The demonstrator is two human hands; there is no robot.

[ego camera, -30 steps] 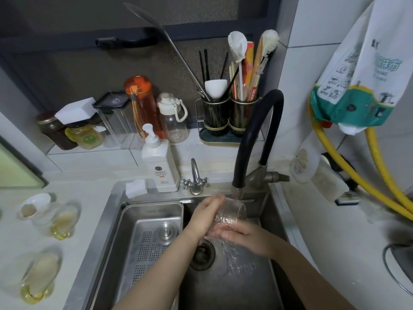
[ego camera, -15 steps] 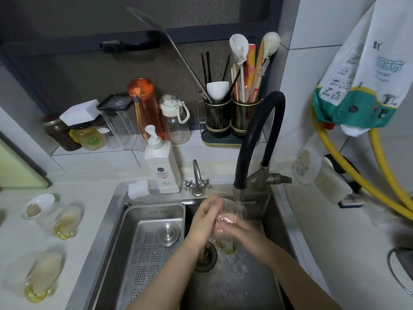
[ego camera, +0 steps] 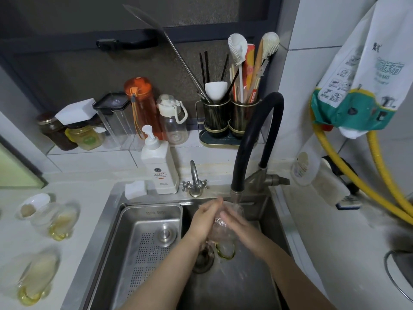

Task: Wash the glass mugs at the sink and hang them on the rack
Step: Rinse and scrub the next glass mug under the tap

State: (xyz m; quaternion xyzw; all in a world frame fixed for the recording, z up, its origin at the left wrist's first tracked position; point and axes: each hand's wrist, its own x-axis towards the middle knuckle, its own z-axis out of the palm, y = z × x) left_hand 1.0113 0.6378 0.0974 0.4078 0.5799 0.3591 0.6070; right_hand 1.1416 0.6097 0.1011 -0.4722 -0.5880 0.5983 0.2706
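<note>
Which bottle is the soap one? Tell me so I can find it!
Find the steel sink. On its back rim, left of the small metal tap, stands the soap bottle. It is the only white, square one with a pump on top; the others sit higher on the ledge.

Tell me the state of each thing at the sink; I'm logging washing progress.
glass mug: held between both hands under the running water
left hand: gripping the mug
right hand: gripping the mug
black faucet: running
mugs on the counter: lying down, unwashed
drain: unplugged
</note>
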